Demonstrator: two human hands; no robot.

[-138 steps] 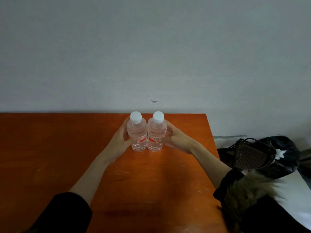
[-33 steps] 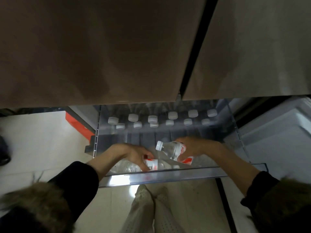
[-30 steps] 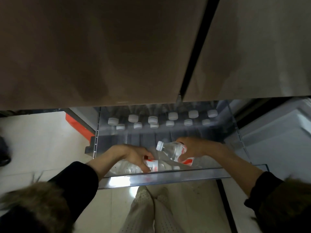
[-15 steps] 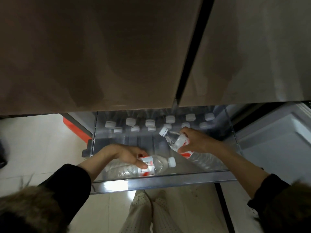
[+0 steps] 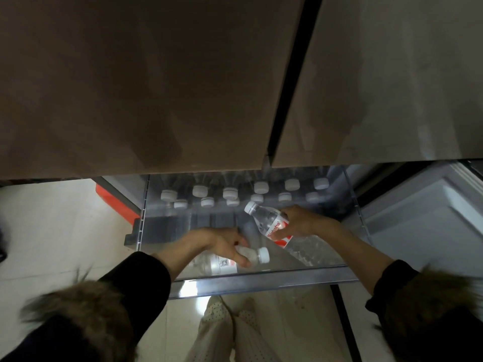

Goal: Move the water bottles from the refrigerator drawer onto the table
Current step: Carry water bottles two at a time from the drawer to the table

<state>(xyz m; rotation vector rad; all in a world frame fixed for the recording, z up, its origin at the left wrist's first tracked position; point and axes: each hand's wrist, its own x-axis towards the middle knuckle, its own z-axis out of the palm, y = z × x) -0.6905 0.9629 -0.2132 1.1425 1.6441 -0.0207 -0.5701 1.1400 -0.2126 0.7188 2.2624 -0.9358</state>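
Fingers first: the right hand (image 5: 300, 222) is wrapping round the red-and-white label of a clear plastic water bottle with a white screw cap (image 5: 266, 220), thumb underneath, the bottle tilted with its cap pointing up and away from the person, lifted clear of the drawer floor. The left hand (image 5: 224, 244) is curling over a second clear plastic bottle lying on its side (image 5: 230, 261) near the drawer's front wall, its white cap poking out to the right past the fingertips; how firmly those fingers are closing is hard to tell through the blur.

Both bottles are looking full, so I'm judging them moderately heavy for one hand, with thin ribbed walls that will be giving a little under a squeeze. Cold plastic may be damp and slick; the paper-like label band is probably the surest place to hold, mid-body, exactly where the right hand is gripping.

Moving outward: the transparent plastic refrigerator drawer (image 5: 261, 279) is standing pulled out, smooth and glossy, its front rim catching light. Along its back, two rows of upright bottles with round white caps (image 5: 230, 193) are waiting, tight together. Above, flat matte brown refrigerator doors (image 5: 156, 87) are filling the view, split by a dark seam. Below are pale glossy floor tiles (image 5: 65, 218), black sleeves with fur-trimmed cuffs (image 5: 86, 309), and light dotted trousers.
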